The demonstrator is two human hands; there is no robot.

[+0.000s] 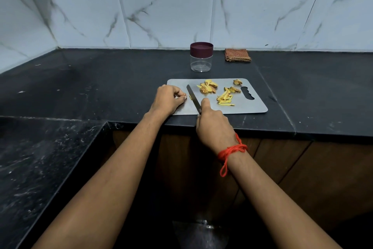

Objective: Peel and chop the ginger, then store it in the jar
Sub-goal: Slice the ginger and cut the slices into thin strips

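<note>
From your head camera, your left hand [168, 98] rests on the cutting board's [252, 107] left end, its curled fingertips pinning a small ginger piece [190, 97] that is mostly hidden. Your right hand [212, 125] grips the knife [192, 96] at the board's near edge, blade just beside that piece. Cut ginger strips [225, 99] and peelings [207, 87] lie on the board's right half. Behind the board stand the lidded jar [201, 61] and a folded cloth [237, 55].

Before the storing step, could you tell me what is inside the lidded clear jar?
The clear plastic jar looks empty through its wall; its opaque maroon lid hides the top part.
</note>
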